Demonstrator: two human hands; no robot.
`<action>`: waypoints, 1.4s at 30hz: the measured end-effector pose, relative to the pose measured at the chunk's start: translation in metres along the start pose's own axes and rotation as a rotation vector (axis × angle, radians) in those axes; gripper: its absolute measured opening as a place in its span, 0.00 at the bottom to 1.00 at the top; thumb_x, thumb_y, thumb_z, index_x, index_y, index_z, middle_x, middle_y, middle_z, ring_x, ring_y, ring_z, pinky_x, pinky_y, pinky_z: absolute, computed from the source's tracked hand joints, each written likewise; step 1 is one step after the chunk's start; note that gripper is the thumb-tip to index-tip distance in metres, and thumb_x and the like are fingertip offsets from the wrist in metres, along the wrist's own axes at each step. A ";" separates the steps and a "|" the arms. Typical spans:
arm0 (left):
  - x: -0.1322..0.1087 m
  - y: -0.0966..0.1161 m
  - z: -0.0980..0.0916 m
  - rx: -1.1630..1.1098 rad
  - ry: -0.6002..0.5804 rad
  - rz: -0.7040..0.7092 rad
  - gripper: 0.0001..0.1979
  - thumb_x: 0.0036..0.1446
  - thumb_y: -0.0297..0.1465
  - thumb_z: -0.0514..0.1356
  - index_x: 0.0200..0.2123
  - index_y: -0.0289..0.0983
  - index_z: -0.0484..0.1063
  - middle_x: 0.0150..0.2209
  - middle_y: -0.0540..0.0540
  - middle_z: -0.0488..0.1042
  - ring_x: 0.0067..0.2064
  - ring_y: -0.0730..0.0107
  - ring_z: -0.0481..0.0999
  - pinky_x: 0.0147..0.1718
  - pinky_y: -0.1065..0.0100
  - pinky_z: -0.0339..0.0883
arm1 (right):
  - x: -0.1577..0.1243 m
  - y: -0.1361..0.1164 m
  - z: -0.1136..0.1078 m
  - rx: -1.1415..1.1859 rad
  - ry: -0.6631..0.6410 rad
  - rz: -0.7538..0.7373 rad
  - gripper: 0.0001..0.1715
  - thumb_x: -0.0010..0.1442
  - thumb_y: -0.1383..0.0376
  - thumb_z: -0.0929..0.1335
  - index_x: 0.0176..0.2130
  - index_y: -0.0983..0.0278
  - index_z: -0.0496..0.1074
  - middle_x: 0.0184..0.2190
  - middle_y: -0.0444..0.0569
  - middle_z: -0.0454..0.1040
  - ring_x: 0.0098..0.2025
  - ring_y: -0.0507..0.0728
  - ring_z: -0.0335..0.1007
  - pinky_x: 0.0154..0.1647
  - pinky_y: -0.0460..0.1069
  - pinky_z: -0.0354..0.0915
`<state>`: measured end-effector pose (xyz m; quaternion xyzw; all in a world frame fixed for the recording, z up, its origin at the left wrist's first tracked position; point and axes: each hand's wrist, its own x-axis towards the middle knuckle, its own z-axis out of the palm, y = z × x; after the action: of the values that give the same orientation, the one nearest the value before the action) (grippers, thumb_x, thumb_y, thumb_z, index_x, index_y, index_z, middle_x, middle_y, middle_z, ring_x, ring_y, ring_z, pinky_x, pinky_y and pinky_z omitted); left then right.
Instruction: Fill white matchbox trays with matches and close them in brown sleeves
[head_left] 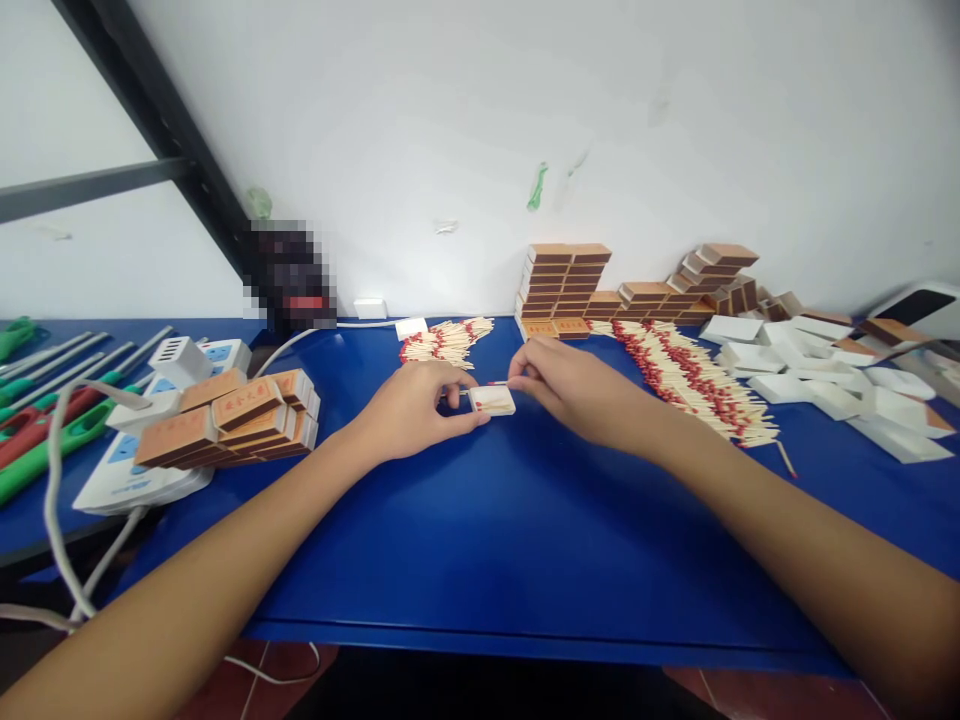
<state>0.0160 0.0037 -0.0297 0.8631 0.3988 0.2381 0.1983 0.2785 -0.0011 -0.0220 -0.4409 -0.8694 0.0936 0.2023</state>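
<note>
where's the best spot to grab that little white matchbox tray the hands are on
Probably by its two long side walls, pinched from above. The tray lies flat and open-topped on the blue table, with the left hand at its near-left edge and the right hand at its far-right.

Bare blue table [510, 540] lies open nearer the body than both hands. Left of the left hand [409, 410] sits a heap of matchboxes [232, 420]; right of the right hand [570, 385] runs a row of matches [697, 385]; beyond it, stacked boxes [566, 290] block the wall.
</note>
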 end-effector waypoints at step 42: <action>0.002 -0.005 -0.013 0.216 0.190 -0.067 0.10 0.62 0.40 0.68 0.38 0.39 0.82 0.33 0.47 0.81 0.33 0.63 0.77 0.34 0.62 0.64 | 0.002 0.032 -0.005 -0.060 -0.122 0.089 0.09 0.73 0.62 0.66 0.38 0.60 0.71 0.40 0.54 0.77 0.39 0.61 0.73 0.40 0.54 0.64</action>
<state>0.0067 0.0104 -0.0215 0.8393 0.4675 0.2675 0.0733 0.3029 0.0198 -0.0282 -0.4784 -0.8621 0.1028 0.1315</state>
